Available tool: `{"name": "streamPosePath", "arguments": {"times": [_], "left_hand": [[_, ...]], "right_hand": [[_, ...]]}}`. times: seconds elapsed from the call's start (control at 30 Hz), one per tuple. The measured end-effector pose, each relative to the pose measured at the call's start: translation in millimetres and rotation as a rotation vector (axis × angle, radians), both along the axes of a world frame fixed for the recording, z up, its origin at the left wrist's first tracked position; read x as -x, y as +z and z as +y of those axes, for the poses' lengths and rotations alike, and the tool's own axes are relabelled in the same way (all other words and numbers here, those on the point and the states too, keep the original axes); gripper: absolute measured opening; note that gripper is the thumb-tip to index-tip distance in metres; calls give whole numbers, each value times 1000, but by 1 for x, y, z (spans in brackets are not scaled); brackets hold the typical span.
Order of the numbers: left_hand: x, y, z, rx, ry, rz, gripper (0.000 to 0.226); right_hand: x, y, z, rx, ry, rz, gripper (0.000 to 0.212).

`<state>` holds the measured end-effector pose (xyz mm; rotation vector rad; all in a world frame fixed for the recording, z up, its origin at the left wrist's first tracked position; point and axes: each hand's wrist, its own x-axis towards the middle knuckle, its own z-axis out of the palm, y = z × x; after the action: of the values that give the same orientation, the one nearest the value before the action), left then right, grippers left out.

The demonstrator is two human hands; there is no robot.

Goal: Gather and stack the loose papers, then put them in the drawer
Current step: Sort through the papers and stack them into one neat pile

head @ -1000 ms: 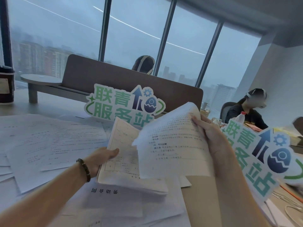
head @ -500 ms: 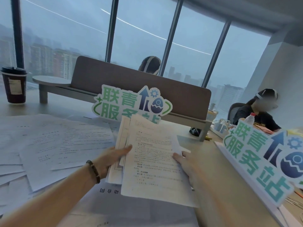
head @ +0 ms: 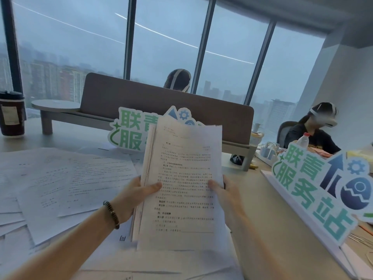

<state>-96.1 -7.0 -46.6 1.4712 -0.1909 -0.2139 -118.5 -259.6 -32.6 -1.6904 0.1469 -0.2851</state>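
Head view, both hands, left (head: 131, 196), right (head: 226, 194), gripping printed paper stack (head: 181, 178), signs (head: 314, 186) reading 联青服务站

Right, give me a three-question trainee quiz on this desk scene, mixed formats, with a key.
1. True or false: both hands grip the held stack of papers.
2. Where do the loose sheets still on the desk lie, relative to the held stack? A) to its left B) to its right C) behind the divider
3. Fill in: the wrist of the left hand wears a beaded ____.

Key
1. True: the left hand and the right hand each pinch a side edge with the thumb on top.
2. A
3. bracelet
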Motion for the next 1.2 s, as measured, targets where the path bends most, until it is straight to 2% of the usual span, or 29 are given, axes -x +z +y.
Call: {"name": "streamPosePath", "arguments": {"times": [0.23, 0.27, 0.37, 0.43, 0.53, 0.63, 0.83, 0.97, 1.1, 1.2], "left_hand": [[4, 33, -4, 11, 112, -226, 22], [6, 37, -3, 28, 101, -252, 29], [11, 39, -1, 65, 71, -278, 82], [13, 34, -2, 88, 46, -259, 91], [13, 26, -1, 133, 42, -228, 92], [12, 23, 0, 162, 56, -229, 92], [11, 18, 0, 175, 56, -232, 77], [12, 23, -2, 188, 73, -255, 66], [14, 25, -2, 181, 97, -256, 39], [15, 24, 1, 156, 84, -270, 69]], "right_hand": [[7, 30, 12, -8, -47, -298, 12], [7, 32, 14, -23, -44, -320, 11], [7, 31, 19, -44, -34, -368, 18], [7, 29, 22, -42, -17, -390, 35], [8, 27, 23, -39, 21, -405, 50], [8, 25, 24, -35, 49, -417, 54], [10, 4, 34, -60, 12, -351, 20], [10, 8, 34, -17, 7, -379, 18], [9, 22, 32, 23, 32, -428, 19], [7, 45, 25, 49, 31, -504, 30]]}}
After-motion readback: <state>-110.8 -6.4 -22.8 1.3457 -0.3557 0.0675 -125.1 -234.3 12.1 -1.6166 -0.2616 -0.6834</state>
